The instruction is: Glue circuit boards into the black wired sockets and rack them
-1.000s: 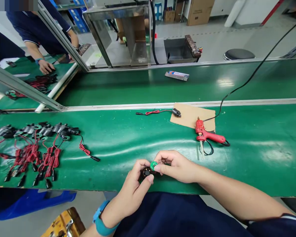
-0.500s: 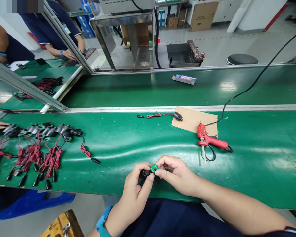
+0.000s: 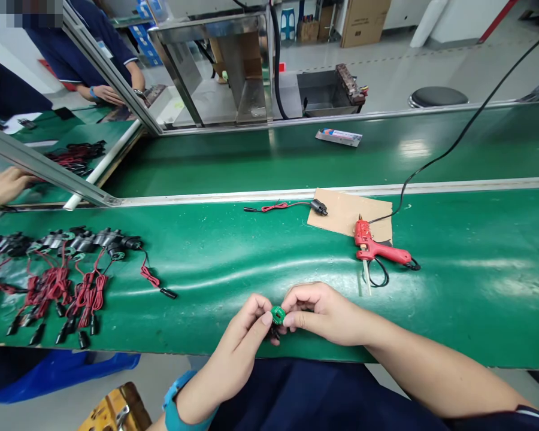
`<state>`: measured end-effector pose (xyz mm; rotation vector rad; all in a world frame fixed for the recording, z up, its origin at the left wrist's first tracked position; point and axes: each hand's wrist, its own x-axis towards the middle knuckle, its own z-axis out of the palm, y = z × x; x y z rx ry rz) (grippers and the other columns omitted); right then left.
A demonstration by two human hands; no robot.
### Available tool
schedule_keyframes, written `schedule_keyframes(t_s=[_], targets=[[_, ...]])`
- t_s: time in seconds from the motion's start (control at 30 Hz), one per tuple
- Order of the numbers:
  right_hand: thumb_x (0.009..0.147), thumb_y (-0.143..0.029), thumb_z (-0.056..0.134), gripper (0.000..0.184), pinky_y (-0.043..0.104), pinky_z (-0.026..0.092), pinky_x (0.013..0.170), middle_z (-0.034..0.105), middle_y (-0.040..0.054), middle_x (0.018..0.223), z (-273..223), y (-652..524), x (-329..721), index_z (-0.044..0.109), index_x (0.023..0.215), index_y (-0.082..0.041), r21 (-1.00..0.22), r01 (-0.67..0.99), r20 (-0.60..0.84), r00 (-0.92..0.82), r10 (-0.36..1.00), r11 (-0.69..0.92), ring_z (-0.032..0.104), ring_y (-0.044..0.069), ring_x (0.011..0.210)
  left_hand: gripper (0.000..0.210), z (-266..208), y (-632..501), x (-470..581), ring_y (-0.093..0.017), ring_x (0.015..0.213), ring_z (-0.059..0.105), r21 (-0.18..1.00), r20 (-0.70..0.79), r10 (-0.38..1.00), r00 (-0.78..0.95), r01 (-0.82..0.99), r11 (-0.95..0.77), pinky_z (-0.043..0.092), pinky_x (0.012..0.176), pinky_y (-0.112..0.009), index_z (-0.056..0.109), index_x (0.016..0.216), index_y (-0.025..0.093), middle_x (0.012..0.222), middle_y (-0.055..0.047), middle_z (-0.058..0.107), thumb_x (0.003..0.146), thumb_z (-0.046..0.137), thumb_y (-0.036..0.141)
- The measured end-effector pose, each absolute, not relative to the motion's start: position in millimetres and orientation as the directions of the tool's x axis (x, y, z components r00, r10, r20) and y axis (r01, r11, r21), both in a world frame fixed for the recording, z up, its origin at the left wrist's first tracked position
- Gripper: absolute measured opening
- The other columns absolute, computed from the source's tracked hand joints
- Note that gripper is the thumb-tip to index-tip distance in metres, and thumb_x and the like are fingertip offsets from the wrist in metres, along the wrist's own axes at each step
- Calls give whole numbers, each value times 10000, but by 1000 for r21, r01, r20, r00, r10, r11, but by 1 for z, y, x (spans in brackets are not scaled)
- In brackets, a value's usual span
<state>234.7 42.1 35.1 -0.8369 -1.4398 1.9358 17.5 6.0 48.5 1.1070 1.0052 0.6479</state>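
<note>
A small round green circuit board with a dark slot is held between my two hands, low over the front of the bench. My left hand is closed, its thumb and fingers at the board's left edge and around a black part mostly hidden beneath it. From the other side, my right hand pinches the board's right edge between thumb and fingers. Whether the board is seated on the black part, I cannot tell.
A red glue gun and a black part with red wire lie by a cardboard sheet. Several similar wired parts are grouped at left. Beyond the rail lies a small box. Another person's hand is at far left.
The green board has turned its face up and now covers the black part, which showed openly before. The other person's hand at far left has lifted off the black parts.
</note>
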Motion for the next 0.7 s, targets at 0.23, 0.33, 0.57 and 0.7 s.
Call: schedule_keyframes(t_s=[0.23, 0.33, 0.57, 0.7], targets=[[915, -402, 744, 234, 283, 534, 777, 737, 20, 828, 37, 50, 240, 728, 880, -171, -993, -25, -68, -663, 746, -112, 670, 149, 783, 220, 48, 10, 20, -196, 791, 649, 754, -435, 677, 594, -170, 634, 546, 697, -325, 605, 950, 194, 851, -66, 689, 1028, 536, 388], [945, -340, 709, 174, 288, 532, 792, 736, 17, 814, 40, 50, 240, 719, 900, -172, -998, -10, -41, -648, 760, -61, 671, 150, 784, 236, 49, 9, 20, -205, 812, 658, 718, -434, 693, 575, -245, 652, 548, 686, -321, 602, 944, 190, 856, -69, 681, 1030, 522, 395], [944, -235, 686, 73, 296, 533, 774, 739, 36, 843, 44, 48, 236, 682, 916, -167, -996, 57, 15, -623, 782, 65, 679, 164, 794, 188, 50, 7, 15, -197, 952, 611, 893, -363, 800, 478, -68, 445, 555, 847, -345, 616, 1026, 201, 1004, -54, 635, 1035, 523, 365], [940, -274, 698, 112, 301, 539, 753, 737, 35, 816, 44, 47, 234, 660, 931, -169, -999, 35, -26, -637, 771, -5, 679, 167, 761, 203, 49, 4, 15, -202, 957, 603, 909, -351, 804, 480, -30, 415, 570, 814, -345, 598, 1029, 205, 1021, -58, 631, 1051, 487, 374]])
